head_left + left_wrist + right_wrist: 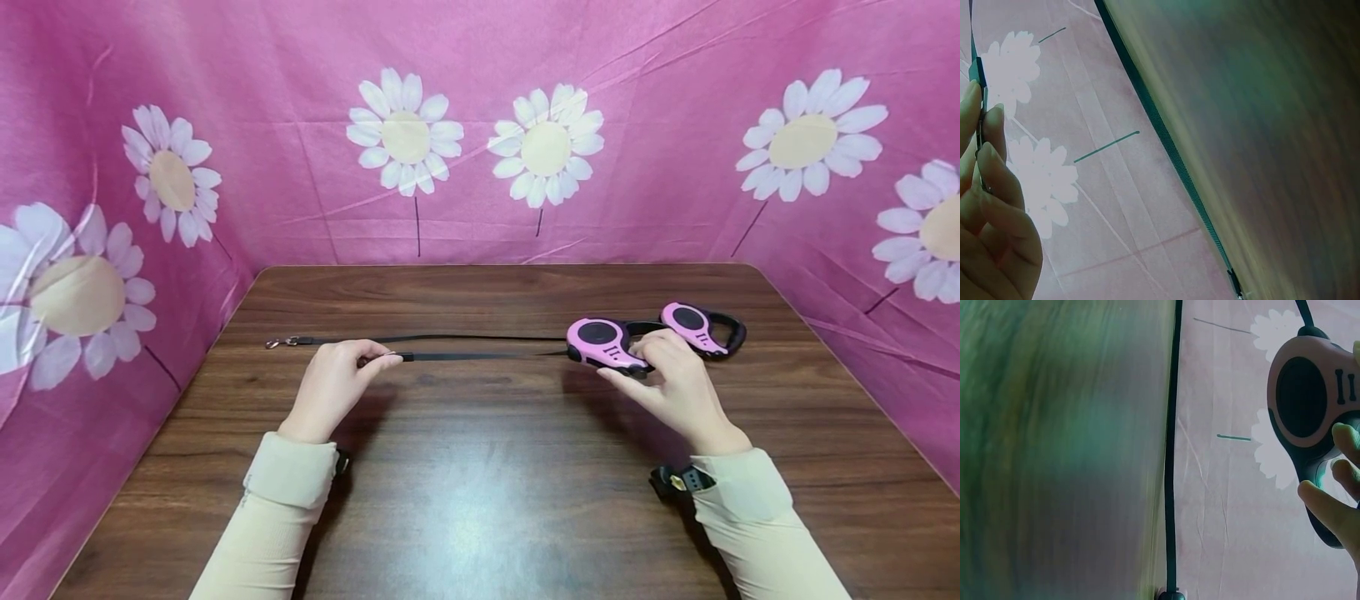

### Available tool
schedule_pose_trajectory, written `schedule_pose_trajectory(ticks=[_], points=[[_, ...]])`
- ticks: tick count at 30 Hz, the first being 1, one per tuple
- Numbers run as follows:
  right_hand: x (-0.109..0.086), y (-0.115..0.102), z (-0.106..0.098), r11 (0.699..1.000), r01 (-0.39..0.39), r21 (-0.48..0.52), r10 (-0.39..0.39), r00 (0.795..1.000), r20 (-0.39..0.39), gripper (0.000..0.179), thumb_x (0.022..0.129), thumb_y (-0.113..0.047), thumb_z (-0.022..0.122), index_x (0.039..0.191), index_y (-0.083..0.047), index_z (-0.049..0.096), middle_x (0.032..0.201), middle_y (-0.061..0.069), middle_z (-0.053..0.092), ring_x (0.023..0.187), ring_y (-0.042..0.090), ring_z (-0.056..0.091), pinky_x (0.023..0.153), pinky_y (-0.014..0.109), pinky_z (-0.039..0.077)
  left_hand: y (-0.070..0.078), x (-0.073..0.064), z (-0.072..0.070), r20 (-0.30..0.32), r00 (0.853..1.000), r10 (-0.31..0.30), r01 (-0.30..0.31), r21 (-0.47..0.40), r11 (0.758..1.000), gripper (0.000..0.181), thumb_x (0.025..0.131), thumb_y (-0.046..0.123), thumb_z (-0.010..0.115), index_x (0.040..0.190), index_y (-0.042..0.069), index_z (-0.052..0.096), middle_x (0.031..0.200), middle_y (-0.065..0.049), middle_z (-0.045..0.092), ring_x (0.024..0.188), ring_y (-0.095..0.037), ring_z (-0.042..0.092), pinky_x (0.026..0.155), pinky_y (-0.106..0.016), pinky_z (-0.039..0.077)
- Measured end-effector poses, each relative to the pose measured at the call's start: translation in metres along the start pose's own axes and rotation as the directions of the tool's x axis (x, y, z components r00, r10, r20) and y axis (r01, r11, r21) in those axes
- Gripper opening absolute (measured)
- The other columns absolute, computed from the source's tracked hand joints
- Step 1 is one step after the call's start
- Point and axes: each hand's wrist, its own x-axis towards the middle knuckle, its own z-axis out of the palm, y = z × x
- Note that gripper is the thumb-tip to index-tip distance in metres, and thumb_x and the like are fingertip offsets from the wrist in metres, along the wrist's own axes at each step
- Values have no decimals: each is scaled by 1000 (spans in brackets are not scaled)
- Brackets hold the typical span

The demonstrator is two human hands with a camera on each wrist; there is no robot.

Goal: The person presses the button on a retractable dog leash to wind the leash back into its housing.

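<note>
My right hand (678,387) grips the handle of a pink and black retractable dog leash (592,337), held above the table. From its nose a black strap (480,357) runs left to my left hand (337,379), whose thumb and fingers pinch the metal clip (981,128) at its end. Most of that clip is hidden by the fingers in the head view. Behind lies a second pink and black retractable leash (686,321), its body at the right. Its strap (450,337) stretches left along the table to a metal snap hook (281,342).
The brown wood-grain table (480,433) has rounded far corners. Pink cloth (480,233) printed with white daisies closes off the back and both sides. Dark straps with small devices (682,481) sit on the wrists, by the cuffs.
</note>
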Motion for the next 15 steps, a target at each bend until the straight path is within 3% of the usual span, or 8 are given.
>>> schedule_pose_trajectory(ticks=[15], points=[[1, -5, 3, 1000, 7, 10, -7, 1000, 23, 59, 90, -58, 63, 72, -2, 61, 75, 11, 61, 75, 23, 55, 72, 30, 40, 4, -1, 2, 16, 1000, 15, -15, 1, 1000, 23, 89, 38, 72, 92, 16, 79, 88, 3, 77, 82, -16, 72, 75, -40, 55]])
